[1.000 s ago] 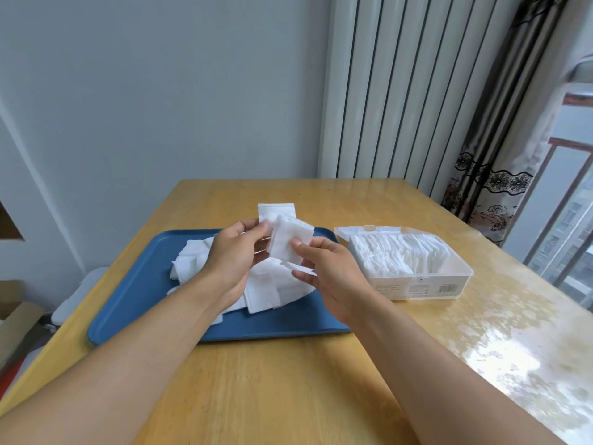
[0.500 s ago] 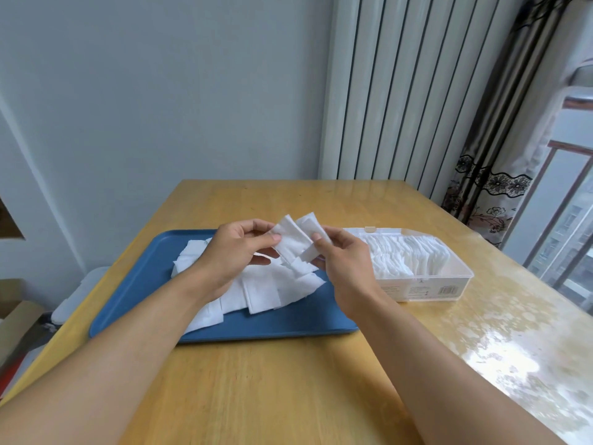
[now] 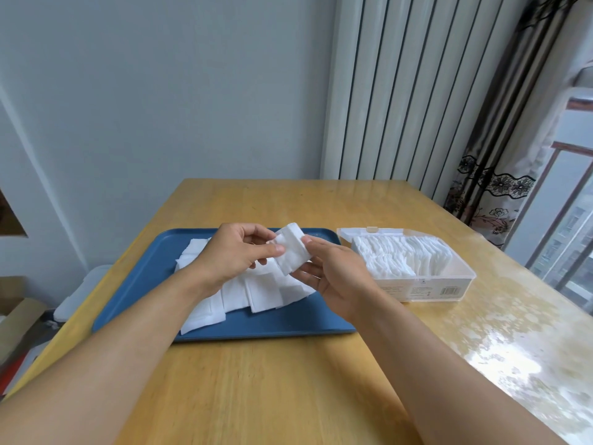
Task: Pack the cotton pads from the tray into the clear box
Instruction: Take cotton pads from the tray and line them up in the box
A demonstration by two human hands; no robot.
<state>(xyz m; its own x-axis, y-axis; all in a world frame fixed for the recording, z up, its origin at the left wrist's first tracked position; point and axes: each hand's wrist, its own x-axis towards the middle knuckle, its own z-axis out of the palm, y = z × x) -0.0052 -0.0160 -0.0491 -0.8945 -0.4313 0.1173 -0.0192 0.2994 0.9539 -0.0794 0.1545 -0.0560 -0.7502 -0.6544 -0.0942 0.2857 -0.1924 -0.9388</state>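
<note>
A small stack of white cotton pads (image 3: 292, 248) is held above the blue tray (image 3: 134, 284). My left hand (image 3: 237, 252) pinches its left edge between thumb and fingers. My right hand (image 3: 330, 271) grips its right edge, thumb on top and fingers underneath. Several loose cotton pads (image 3: 256, 290) lie spread on the tray below both hands. To the right stands the clear box (image 3: 426, 284), lid open, with a row of pads (image 3: 401, 255) standing in it.
The tray and box sit on a wooden table (image 3: 272, 380). A white radiator (image 3: 401, 91) and a patterned curtain (image 3: 494, 175) stand behind the table at right. Cardboard and a grey object lie on the floor at left.
The pads fanned apart between my hands have been squared into one neat stack. Both hands stay above the tray, close together.
</note>
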